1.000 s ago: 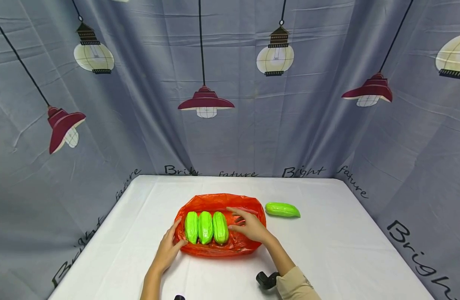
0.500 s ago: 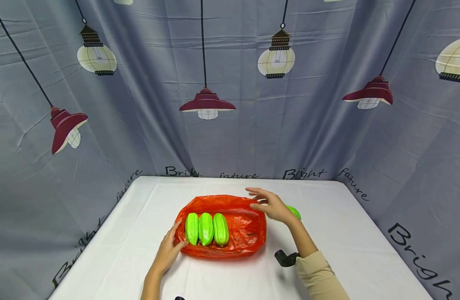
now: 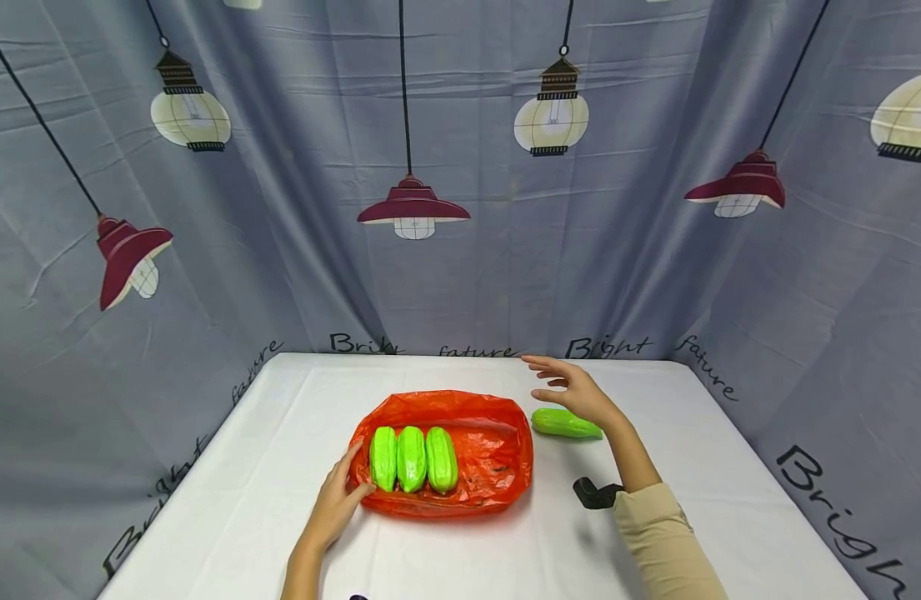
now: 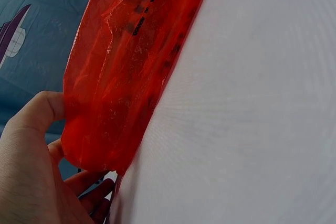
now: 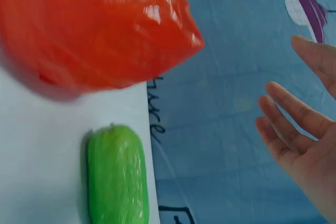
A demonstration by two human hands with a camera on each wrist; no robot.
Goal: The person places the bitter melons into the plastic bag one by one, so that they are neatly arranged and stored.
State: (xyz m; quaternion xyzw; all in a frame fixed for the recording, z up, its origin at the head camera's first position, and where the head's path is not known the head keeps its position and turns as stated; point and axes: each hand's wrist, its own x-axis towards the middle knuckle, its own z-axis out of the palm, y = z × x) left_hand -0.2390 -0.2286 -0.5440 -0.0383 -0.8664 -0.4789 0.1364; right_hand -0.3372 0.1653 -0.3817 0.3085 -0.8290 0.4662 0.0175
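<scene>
Three plump bright green cucumbers [image 3: 412,459] lie side by side in the left half of an open red plastic bag [image 3: 498,462]. My left hand [image 3: 332,504] holds the bag's left end, its thumb at the rim and the fingers along the outside; in the left wrist view, the bag [image 4: 121,87] hides the thumb tip. Outside the bag, to its right, one more cucumber [image 3: 565,422] rests on the table. Just above and behind that cucumber hovers my right hand [image 3: 580,392], with fingers spread and nothing held. The right wrist view shows this hand [image 5: 310,135] apart from the cucumber [image 5: 118,177].
A white cloth covers the table [image 3: 693,500]. Grey-blue curtains [image 3: 460,283] printed with lamps and lettering hang behind it and at both sides. A black wrist-camera piece [image 3: 595,493] sticks out beside the right sleeve [image 3: 663,533].
My right hand has moved out of the bag, rightward and away from me, past the loose cucumber. The left hand, the bag and the cucumbers have stayed in place.
</scene>
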